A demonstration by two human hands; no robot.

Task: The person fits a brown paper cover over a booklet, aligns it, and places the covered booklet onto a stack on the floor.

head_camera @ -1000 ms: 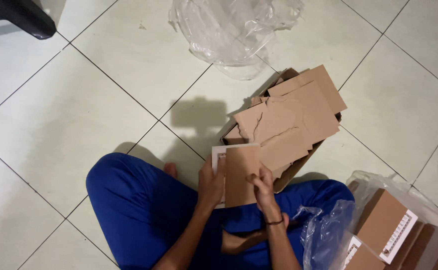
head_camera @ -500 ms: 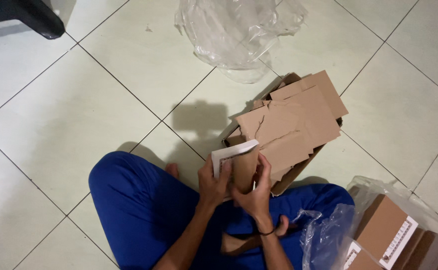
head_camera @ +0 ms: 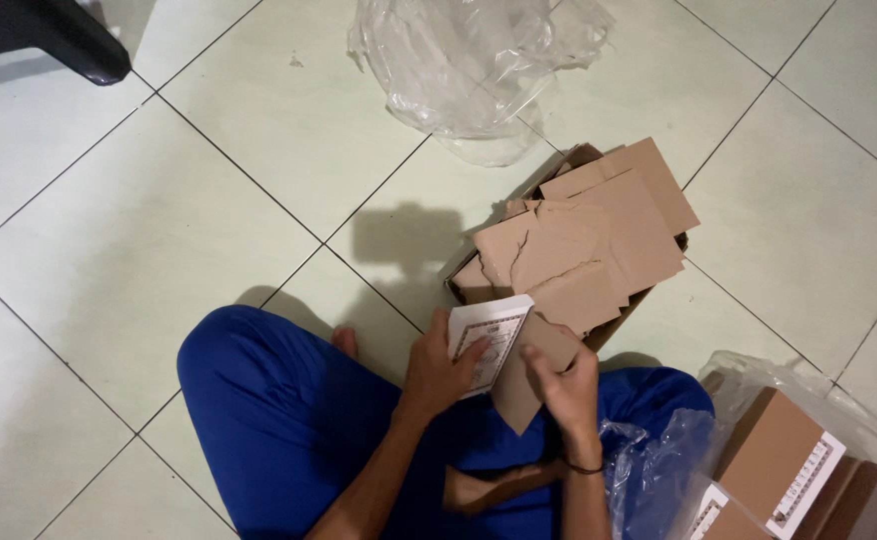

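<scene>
Two hands fold a small flat box over blue legs.

Head view: the left hand (head_camera: 439, 370) grips the flat brown box (head_camera: 504, 355) by its white printed flap; the right hand (head_camera: 564, 385) pinches the brown side. Press the folds slowly, thumbs flat. A carton of flat boxes (head_camera: 589, 240) sits just beyond.

One camera, worn on the person's head, looks steeply down at the tiled floor (head_camera: 159, 230) from seated height. It faces forward past the crossed legs (head_camera: 289, 420), which fill the lower edge of the frame close by, while the floor farther off runs to the top edge. No second view shares the scene.
</scene>
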